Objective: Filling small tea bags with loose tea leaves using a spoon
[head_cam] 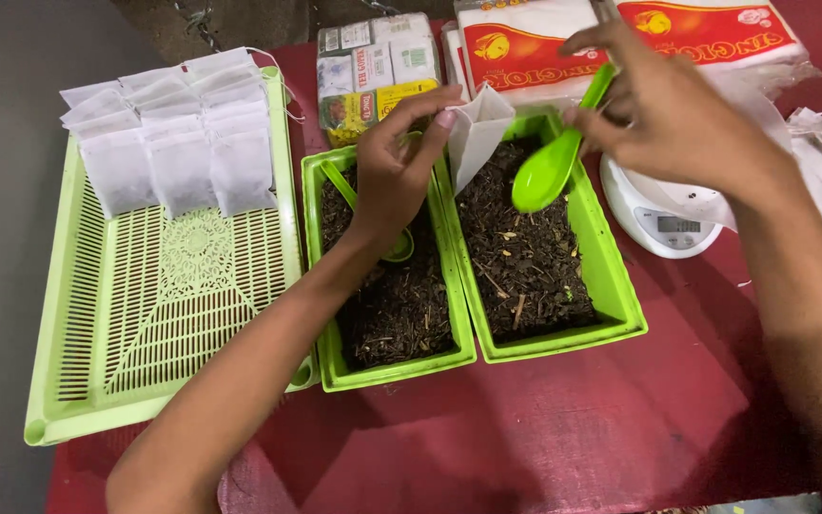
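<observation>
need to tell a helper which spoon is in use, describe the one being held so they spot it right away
Start at the two green tubs of dark dried leaves; take the right tub. Above its far end, the right hand holds a bright green plastic spoon beside a white paper pouch. The other spoon lies in the left tub.

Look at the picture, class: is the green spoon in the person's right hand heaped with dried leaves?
No. The green spoon in the right hand shows a bare bowl, poised above the tray of dried leaves beside the white pouch.

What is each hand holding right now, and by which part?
Left hand pinches the white paper bag at its top edge; right hand holds the green spoon by its handle.
</observation>
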